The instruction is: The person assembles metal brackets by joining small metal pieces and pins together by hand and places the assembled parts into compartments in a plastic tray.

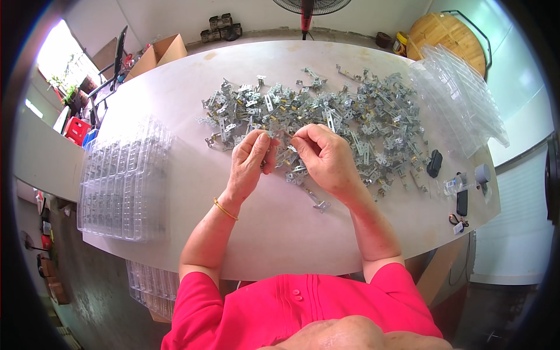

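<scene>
A wide heap of small silvery metal parts (329, 116), some with brass-coloured pieces, lies across the middle of the table. At its near edge, my left hand (248, 160) is closed, thumb against fingers, on a small metal part (281, 135) mostly hidden by the fingers. My right hand (328, 158) pinches at the same spot from the other side, its thumb and forefinger touching the part. The two hands are close together, just above the tabletop. One loose metal part (318, 201) rests below the heap, between my forearms.
Stacked clear plastic trays (125, 186) holding metal parts stand on the left of the white table (280, 245). Empty-looking clear trays (458, 99) lie at the far right. Nearer are a black case (434, 163), a tape roll (482, 173) and a dark device (462, 203).
</scene>
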Motion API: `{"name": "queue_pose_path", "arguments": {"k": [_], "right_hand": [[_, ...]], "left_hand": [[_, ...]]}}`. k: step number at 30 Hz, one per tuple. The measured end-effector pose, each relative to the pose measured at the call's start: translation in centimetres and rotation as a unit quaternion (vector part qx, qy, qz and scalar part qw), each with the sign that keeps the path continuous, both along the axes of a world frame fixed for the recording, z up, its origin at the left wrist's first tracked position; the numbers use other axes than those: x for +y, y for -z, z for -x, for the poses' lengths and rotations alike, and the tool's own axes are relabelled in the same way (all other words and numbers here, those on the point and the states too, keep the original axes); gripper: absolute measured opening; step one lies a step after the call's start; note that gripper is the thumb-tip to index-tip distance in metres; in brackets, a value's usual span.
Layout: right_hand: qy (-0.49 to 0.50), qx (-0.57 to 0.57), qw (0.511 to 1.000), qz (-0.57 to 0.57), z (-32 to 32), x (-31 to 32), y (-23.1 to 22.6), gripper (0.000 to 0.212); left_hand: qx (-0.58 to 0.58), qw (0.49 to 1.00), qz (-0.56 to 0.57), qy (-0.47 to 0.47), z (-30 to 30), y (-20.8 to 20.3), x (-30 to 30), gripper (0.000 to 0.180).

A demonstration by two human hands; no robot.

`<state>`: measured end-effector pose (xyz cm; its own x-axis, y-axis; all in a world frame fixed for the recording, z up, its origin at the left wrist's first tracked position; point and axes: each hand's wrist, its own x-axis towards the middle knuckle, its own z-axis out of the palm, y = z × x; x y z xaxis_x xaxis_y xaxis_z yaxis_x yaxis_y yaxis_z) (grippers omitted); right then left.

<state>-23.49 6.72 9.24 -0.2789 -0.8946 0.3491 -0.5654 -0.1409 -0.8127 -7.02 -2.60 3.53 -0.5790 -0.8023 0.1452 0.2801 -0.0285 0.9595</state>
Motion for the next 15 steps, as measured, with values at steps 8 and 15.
{"name": "queue_pose_path", "arguments": {"k": [8, 15], "right_hand": [[-0.006, -0.001, 1.000, 0.004, 0.0, 0.1, -0.1, 0.007], [-0.089, -0.140, 0.984, -0.071, 1.3, -0.2, 0.6, 0.013]], "left_hand": [[-0.080, 0.982, 0.163, -0.045, -0.4, -0.3, 0.0, 0.027], [-0.126, 0.962, 0.237, -0.044, -0.1, 0.3, 0.3, 0.015]]}}
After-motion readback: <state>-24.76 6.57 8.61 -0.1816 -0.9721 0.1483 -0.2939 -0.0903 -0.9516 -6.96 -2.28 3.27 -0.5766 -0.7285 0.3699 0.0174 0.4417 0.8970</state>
